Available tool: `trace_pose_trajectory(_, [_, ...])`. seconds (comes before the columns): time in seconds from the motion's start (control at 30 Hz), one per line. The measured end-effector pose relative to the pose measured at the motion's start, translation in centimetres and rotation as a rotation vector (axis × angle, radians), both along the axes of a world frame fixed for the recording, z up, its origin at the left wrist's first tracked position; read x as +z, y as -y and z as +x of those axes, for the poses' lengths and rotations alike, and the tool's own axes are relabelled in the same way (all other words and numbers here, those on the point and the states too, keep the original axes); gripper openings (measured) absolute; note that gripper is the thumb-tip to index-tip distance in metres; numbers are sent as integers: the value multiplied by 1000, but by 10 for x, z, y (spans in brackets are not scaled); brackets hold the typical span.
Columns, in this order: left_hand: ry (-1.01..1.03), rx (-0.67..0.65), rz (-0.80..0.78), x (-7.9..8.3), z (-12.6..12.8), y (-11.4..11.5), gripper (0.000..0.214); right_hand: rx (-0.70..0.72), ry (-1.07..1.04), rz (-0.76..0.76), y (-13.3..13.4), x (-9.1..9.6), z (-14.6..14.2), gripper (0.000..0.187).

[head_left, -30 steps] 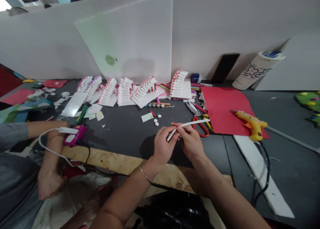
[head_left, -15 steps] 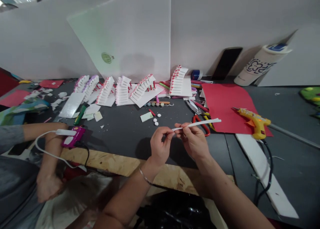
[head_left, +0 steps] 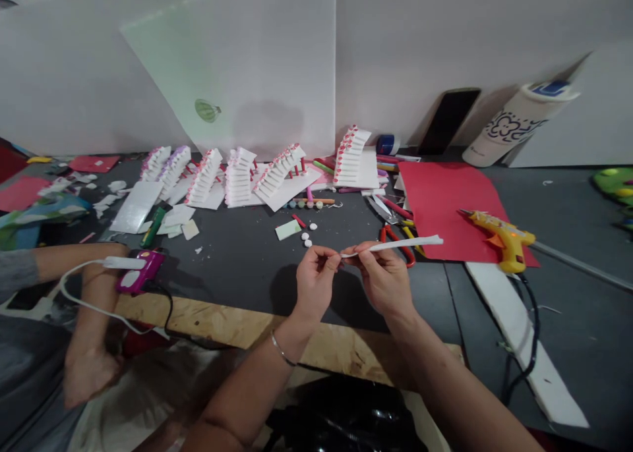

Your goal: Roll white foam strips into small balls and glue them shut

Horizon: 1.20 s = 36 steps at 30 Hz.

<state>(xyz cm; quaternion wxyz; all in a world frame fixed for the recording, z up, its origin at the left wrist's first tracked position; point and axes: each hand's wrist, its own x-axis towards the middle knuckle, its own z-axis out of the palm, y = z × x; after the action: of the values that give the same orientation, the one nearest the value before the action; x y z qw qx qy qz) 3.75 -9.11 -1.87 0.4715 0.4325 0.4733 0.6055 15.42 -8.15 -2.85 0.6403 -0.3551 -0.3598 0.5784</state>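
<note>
A narrow white strip point(head_left: 410, 243), soft-looking like clay or paper, stretches between my hands above the dark table. My left hand point(head_left: 316, 277) pinches its thin left end between thumb and fingertips. Near its middle my right hand point(head_left: 383, 277) grips it, and the free end sticks out to the right. Small white discs point(head_left: 308, 236) lie on the table beyond my left hand, beside a pale green rectangular piece point(head_left: 288, 230). Red-handled scissors point(head_left: 410, 255) lie partly hidden behind my right hand.
Several small white stair models point(head_left: 270, 175) with red supports line the back. At right are a yellow glue gun point(head_left: 514, 244) on red paper point(head_left: 452, 201), a white tumbler point(head_left: 514, 126) and a white board strip point(head_left: 534, 353). A person's arm point(head_left: 93, 320) rests left, by a purple power adapter point(head_left: 141, 272).
The white strip's free end reaches slightly farther right. My left fingertips have shifted a little on the other end. The view has moved slightly.
</note>
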Motion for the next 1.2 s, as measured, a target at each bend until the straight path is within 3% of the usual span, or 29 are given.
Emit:
trace_pose_trajectory(0.13, [14,-43,-55,0,-4,-1,20,-35,60,-1,-1,0,2,13])
trace_pose_trajectory(0.27, [-60,-153,-85,1,-9,-2,16,-51,96,-3,-2,0,5,14])
trace_pose_trajectory(0.43, [-165,-188,-109,-1,-15,-5,15,-69,162,-32,-2,0,7,16])
trace_pose_trajectory(0.63, [-388,-204,-36,0,-24,-9,4,-97,187,-74,-4,0,7,18])
trace_pose_trajectory(0.93, [-188,-427,-158,-1,-21,-5,7,-114,268,-152,-8,3,8,24])
trace_pose_trajectory(1.03, [-178,-424,-100,1,-20,-5,11,-91,293,-151,-8,5,8,23])
trace_pose_trajectory(1.2, [-245,-313,136,4,-18,-6,14,-18,250,-178,-7,8,3,27])
